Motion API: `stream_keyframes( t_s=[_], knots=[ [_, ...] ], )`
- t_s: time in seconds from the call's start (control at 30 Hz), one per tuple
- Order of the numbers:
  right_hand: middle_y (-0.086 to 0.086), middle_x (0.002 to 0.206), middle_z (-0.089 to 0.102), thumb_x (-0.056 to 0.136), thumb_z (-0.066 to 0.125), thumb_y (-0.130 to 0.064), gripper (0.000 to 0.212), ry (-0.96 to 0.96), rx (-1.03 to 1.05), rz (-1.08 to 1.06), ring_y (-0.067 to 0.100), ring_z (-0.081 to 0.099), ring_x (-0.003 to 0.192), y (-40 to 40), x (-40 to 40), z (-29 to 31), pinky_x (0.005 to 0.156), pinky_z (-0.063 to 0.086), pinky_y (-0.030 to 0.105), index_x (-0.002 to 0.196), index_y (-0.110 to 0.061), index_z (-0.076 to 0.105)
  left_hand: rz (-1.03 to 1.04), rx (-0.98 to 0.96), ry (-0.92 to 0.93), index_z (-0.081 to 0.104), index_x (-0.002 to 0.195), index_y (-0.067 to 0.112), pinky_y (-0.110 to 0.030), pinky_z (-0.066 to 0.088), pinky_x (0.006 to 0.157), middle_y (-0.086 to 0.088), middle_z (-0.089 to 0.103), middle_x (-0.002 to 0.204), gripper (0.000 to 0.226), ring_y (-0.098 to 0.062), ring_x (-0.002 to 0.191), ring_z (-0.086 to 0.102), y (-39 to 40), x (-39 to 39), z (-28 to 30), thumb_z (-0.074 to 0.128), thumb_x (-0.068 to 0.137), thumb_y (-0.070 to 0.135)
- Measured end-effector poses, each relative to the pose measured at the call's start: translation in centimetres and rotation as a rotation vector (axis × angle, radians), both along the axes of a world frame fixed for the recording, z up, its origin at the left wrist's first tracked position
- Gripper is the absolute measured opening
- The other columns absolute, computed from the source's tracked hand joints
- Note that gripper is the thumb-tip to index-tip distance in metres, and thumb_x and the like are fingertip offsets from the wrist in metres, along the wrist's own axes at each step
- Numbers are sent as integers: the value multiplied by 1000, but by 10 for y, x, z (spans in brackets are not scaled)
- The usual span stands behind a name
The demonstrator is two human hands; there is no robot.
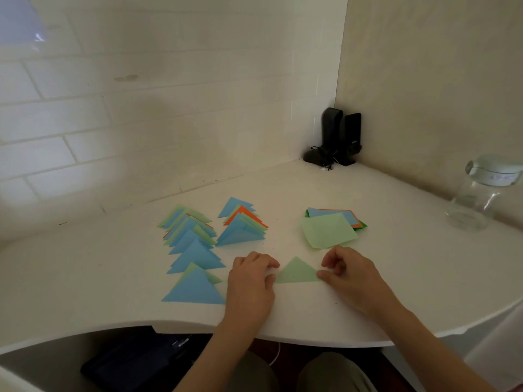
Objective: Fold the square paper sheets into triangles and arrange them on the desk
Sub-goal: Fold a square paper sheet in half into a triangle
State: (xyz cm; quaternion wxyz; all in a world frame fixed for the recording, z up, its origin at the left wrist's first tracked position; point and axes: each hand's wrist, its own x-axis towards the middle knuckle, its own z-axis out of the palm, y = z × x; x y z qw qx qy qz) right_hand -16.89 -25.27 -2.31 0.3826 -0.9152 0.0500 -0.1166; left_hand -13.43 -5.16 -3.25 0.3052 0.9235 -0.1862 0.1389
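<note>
Near desk edge, centre: a pale green folded paper triangle (pixel 297 272) lies flat on the white curved desk (pixel 396 278), apex toward 12 o'clock, between both hands.
Left hand (pixel 250 281): at 9 o'clock of the triangle, fingers curled down with the tips pressing on its left corner.
Right hand (pixel 346 271): at 3 o'clock, thumb tip on the right corner, the other fingers loosely curled above it and holding nothing that I can see.
Step in hand: by my reading, creasing the long lower edge of a sheet just folded.
Unfolded stock: a pale green square sheet (pixel 328 230) at 1 o'clock tops a small stack of blue, orange and green squares (pixel 343 214).
Finished work: a long overlapping row of blue and green triangles (pixel 192 250) at 9 to 10 o'clock; a shorter blue and orange row (pixel 242 224) at 11 o'clock.
Next move: probably sliding this triangle to the near end of the shorter row, then taking the top square.
Farther out: a clear glass jar (pixel 481 193) at 2 o'clock.
</note>
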Motion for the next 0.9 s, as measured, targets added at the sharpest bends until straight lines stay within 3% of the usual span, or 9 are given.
stream_keyframes(
  t_s=[0.2, 0.3, 0.37, 0.47, 0.67, 0.8, 0.9],
  knots=[
    [-5, 81, 60, 76, 74, -18, 12, 7, -13, -29, 7, 54, 74, 1, 0, -1, 66, 39, 6, 76, -20, 62, 56, 126, 16, 47, 123, 21, -21, 30, 73, 0, 47, 115, 46, -17, 104, 38, -27, -12, 11, 44, 84, -4],
    [-5, 81, 59, 76, 74, -17, 12, -7, -7, -29, 6, 54, 73, 3, -1, -2, 66, 38, 6, 76, -20, 62, 125, 167, -11, 46, 117, 19, -28, 38, 71, -4, 48, 111, 31, -22, 99, 45, -47, -16, 16, 58, 89, 20],
    [-4, 81, 59, 76, 74, -17, 12, -3, -5, -27, 7, 53, 73, 3, 0, -2, 66, 38, 6, 77, -20, 62, 120, 244, 68, 41, 120, 19, -31, 40, 78, -4, 44, 117, 36, -23, 104, 43, -54, -12, 17, 56, 92, 35],
    [-4, 82, 59, 77, 73, -17, 12, 7, -3, -29, 6, 52, 72, 3, 0, -3, 65, 37, 6, 76, -20, 62, 70, 195, 199, 41, 123, 17, -30, 39, 84, -5, 43, 119, 44, -24, 106, 47, -52, -2, 22, 62, 88, 33],
    [-13, 82, 66, 71, 79, -25, 15, 19, 107, -69, 3, 60, 65, -8, 5, 12, 59, 41, 6, 76, -29, 66, -35, -12, 193, 54, 113, 22, -33, 46, 83, 0, 63, 102, 26, -19, 95, 56, -22, 11, 25, 60, 88, 19],
    [-11, 92, 58, 67, 82, -28, 26, -176, -130, -136, 6, 56, 66, -4, 18, 14, 68, 48, 28, 85, -27, 62, 110, -98, 74, 60, 93, 16, -30, 41, 71, 6, 60, 82, 12, -18, 80, 57, 16, 35, 35, 66, 83, 17],
    [-12, 99, 50, 69, 79, -38, 30, -149, -257, -154, 9, 56, 72, 5, 26, 9, 65, 47, 31, 91, -28, 61, 161, -52, 53, 55, 81, 16, -33, 41, 70, 6, 54, 74, 11, -19, 73, 52, 36, 51, 42, 66, 83, 17]
  ],
)
